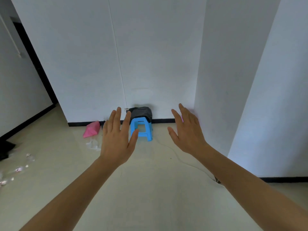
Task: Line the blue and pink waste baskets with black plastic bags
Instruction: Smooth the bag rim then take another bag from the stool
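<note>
Both arms stretch forward over the pale floor. My left hand [117,139] is spread flat, fingers apart, holding nothing. My right hand [186,130] is likewise spread and empty. Between them, by the white wall, stands a blue plastic piece with a square opening [141,130]; I cannot tell whether it is a basket. Black plastic [141,113] is draped over something right behind it. A sliver of pink [182,118] shows behind my right hand's fingers. Left of my left hand a pink object [91,129] lies on the floor against the skirting.
A white wall [150,55] with a black skirting closes the far side, and a white pillar [270,97] juts out on the right. A thin cable [180,157] runs across the floor. Clear wrappers and small scraps [18,169] litter the left floor, near a black item [6,148].
</note>
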`<action>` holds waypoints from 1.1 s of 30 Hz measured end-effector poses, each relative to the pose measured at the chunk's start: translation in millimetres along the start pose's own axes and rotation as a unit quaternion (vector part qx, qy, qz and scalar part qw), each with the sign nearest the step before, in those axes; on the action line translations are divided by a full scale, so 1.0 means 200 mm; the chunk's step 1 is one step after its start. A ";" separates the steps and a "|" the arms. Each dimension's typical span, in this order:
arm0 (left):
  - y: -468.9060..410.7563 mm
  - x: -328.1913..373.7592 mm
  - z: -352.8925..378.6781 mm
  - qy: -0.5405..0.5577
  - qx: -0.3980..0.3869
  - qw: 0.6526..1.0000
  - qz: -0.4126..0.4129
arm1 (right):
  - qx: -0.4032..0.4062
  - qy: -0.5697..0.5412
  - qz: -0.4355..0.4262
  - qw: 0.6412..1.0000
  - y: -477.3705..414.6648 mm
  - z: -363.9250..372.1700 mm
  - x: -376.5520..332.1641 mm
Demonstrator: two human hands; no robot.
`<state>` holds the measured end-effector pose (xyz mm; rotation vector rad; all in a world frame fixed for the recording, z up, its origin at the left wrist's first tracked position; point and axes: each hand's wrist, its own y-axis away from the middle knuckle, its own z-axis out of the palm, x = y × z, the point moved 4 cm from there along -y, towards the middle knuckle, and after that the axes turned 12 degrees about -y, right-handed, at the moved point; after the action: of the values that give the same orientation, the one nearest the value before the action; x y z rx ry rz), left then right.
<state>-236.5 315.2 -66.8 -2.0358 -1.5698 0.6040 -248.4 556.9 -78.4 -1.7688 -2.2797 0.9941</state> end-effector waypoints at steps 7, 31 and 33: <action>-0.58 -0.40 0.58 -0.027 -0.008 0.999 -0.039 | -0.026 -0.011 -0.034 0.999 -0.89 0.59 0.15; -3.14 -1.18 3.15 -0.048 -0.124 0.991 -0.012 | -0.097 0.019 0.064 0.993 -3.57 2.44 1.59; -3.31 -1.24 3.32 -0.052 -0.142 0.988 -0.028 | -0.114 0.017 0.059 0.992 -3.80 2.58 1.69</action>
<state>-1202.0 293.4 -159.3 -2.1846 -1.8601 0.4946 -1222.0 546.0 -180.6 -2.0125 -2.3736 0.7367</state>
